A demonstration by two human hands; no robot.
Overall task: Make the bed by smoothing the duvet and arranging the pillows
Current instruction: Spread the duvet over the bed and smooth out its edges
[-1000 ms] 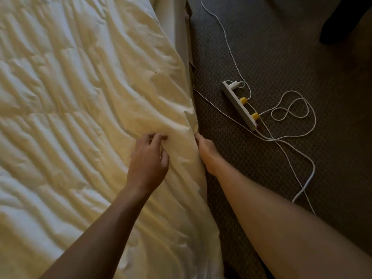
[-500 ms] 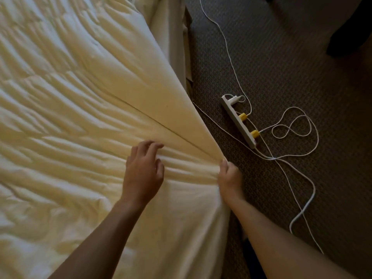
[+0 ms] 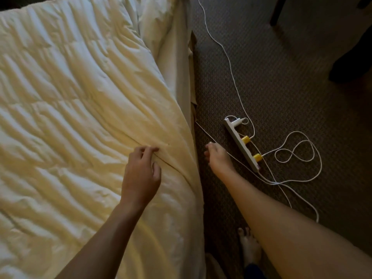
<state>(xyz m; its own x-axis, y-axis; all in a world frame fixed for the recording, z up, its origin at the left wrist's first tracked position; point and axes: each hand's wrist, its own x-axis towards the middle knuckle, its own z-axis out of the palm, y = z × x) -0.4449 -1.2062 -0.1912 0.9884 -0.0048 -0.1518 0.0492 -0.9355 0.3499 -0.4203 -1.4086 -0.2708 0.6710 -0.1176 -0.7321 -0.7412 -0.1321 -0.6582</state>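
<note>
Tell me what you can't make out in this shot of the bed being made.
Head view only:
- Pillows: none visible; the bed's head end is cut off by the frame edge.
- Right hand: fingertips blurred, hovering off the duvet, apparently holding nothing.
- Power strip: cable ends run out of frame.
- Left hand: its underside is hidden.

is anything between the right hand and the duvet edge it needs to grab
Nothing visible. The right hand hangs free beside the bed over the carpet, with only a bare gap to the duvet edge. The power strip and its cords lie on its far side. The left hand rests on the duvet.
</note>
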